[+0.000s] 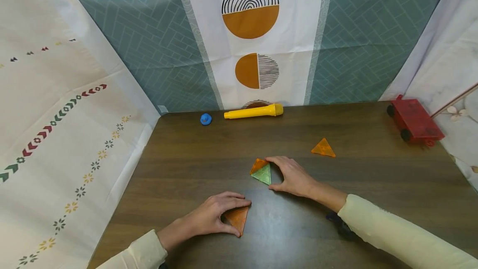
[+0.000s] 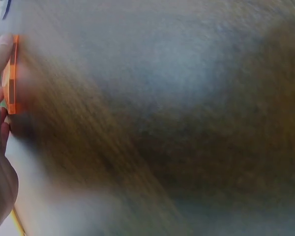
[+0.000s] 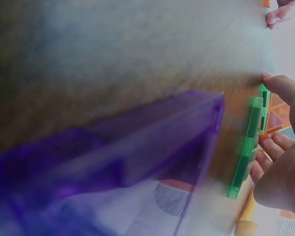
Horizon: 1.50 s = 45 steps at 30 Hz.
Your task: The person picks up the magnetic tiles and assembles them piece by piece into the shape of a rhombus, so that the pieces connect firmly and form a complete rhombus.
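Note:
My left hand (image 1: 220, 213) holds an orange triangular magnetic tile (image 1: 238, 220) between thumb and fingers, low over the wooden table. In the left wrist view the orange tile (image 2: 13, 78) shows edge-on beside my fingers. Farther forward and right, my right hand (image 1: 295, 177) pinches a green triangular magnetic tile (image 1: 263, 174), thumb and index finger at its corners. A second orange tile (image 1: 258, 165) lies against the green one's upper left side. In the right wrist view green tile edges (image 3: 246, 147) show, and a blurred purple tile (image 3: 172, 137) fills the near foreground.
A loose orange triangle (image 1: 324, 148) lies right of my right hand. Along the back edge are a blue toy duck (image 1: 206, 119) and a yellow toy microphone (image 1: 254, 111). A red toy wagon (image 1: 417, 121) stands at the back right. Patterned cloths border the table (image 1: 179, 148).

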Tool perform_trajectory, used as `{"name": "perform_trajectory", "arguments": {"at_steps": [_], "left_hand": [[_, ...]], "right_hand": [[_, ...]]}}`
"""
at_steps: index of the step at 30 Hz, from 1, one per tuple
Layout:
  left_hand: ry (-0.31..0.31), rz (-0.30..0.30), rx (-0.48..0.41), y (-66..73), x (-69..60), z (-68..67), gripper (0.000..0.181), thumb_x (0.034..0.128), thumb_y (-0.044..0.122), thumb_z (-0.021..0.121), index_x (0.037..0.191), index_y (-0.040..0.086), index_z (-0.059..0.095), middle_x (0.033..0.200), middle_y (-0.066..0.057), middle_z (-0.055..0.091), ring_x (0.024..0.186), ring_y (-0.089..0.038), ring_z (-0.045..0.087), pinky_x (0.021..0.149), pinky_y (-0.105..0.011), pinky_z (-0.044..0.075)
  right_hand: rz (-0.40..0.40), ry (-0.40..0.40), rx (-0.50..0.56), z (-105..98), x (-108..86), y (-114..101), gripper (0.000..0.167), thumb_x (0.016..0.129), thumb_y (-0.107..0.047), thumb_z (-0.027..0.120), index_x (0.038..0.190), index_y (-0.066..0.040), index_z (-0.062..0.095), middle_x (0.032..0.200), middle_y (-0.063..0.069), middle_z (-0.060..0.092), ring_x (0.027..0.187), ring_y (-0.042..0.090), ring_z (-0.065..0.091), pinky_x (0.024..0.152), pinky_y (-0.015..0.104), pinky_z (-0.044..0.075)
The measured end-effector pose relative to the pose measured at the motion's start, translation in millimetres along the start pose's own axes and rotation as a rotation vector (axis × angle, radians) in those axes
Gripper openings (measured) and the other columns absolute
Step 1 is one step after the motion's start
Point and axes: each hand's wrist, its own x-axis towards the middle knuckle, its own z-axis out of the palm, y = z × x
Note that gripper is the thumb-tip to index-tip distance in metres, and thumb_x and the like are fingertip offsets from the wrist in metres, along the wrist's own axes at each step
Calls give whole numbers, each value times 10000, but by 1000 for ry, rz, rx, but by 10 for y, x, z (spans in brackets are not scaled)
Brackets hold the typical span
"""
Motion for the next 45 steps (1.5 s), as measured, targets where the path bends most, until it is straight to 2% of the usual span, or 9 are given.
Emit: {"name": "perform_trajectory", "arguments": {"at_steps": [4,13,15,20,24,28,32,38,45], "left_hand": [[1,61,24,-7,16,7,716,865,444,881,1472,151,639,1417,60,667,1320,-131,591,1041,-314,538],[12,54,-65,-1,79,-11,678,857,342,902,1451,151,637,1425,62,658,1252,-94,639,1002,-265,547],[5,36,-105,1,105,-25,672,865,298,900,1460,149,626,1433,59,652,1253,-95,641,1002,-266,548],[-2,-10,-180,-12,150,-42,674,883,223,886,1486,136,597,1399,8,670,1137,-97,668,945,-255,569],[13,-40,-244,-33,171,-43,649,893,175,871,1478,91,605,1373,-31,698,1079,-88,698,918,-254,584],[48,-83,-330,-38,193,-67,542,909,128,848,1410,39,662,1280,-42,749,1032,-95,732,891,-278,604],[76,-159,-446,-28,211,-102,391,938,98,817,1315,37,733,1156,-39,790,979,-113,757,842,-306,625],[101,-243,-606,-38,269,-154,267,953,66,797,1214,13,780,1102,-65,804,937,-177,785,776,-366,644],[144,-294,-647,-76,333,-228,202,959,74,794,1158,44,809,1067,-35,808,915,-212,786,793,-392,642]], "right_hand": [[1,2,1,8,-4,10,851,816,-288,955,1516,-41,538,1500,163,583,1374,384,535,1124,634,418],[-8,6,4,29,-7,29,835,821,-284,952,1508,-36,546,1491,170,590,1363,387,549,1118,642,421],[-6,8,3,30,-4,27,836,820,-282,953,1508,-38,545,1490,167,591,1363,386,549,1119,641,421],[6,1,0,36,-1,19,838,817,-289,955,1506,-45,547,1489,155,593,1357,377,550,1120,634,421],[9,1,0,42,-7,15,836,814,-290,957,1503,-46,551,1482,151,598,1348,375,554,1120,630,423],[8,11,1,41,7,23,835,810,-282,960,1500,-45,553,1474,147,605,1340,368,562,1119,624,426],[3,7,-3,39,15,21,838,811,-287,959,1502,-48,549,1473,139,606,1333,358,568,1108,621,435],[2,6,-1,41,17,24,841,814,-288,958,1507,-50,545,1474,139,605,1326,357,572,1102,623,441],[8,4,-1,34,5,13,839,819,-286,955,1512,-55,543,1484,137,598,1332,357,570,1109,622,437]]}}
